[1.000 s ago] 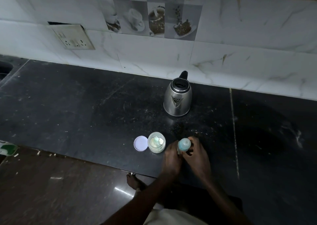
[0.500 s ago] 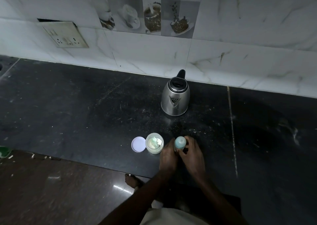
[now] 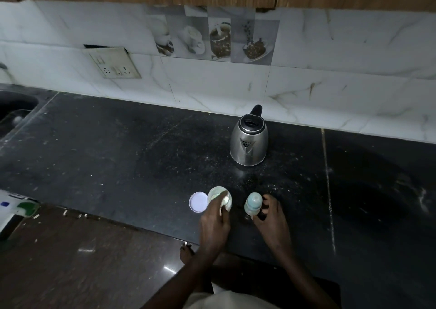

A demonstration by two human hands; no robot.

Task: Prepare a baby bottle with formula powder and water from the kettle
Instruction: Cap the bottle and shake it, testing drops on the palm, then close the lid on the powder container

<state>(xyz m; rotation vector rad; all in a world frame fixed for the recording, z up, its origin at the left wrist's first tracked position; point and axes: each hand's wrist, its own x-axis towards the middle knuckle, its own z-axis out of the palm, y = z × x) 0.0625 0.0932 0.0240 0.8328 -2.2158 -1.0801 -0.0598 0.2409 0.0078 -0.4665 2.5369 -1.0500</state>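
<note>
A small baby bottle (image 3: pixel 253 203) with a pale teal teat stands near the front edge of the black counter (image 3: pixel 118 157). My right hand (image 3: pixel 271 216) curls around its right side and holds it. My left hand (image 3: pixel 215 219) reaches onto the open formula powder jar (image 3: pixel 218 196), fingers over its near rim and something pale at the fingertips; I cannot tell what it is. The jar's white lid (image 3: pixel 197 201) lies flat to the left of the jar. A steel kettle (image 3: pixel 249 138) with a black handle stands behind, spout facing me.
A marble-tiled wall with a socket plate (image 3: pixel 112 63) runs along the back of the counter. A sink (image 3: pixel 14 110) lies at the far left. Wooden cabinets hang above. A white and green object (image 3: pixel 16 208) lies at the left edge below the counter.
My left hand has left the bottle and moved left onto the powder jar. The right hand stays on the bottle. The camera has tilted up.
</note>
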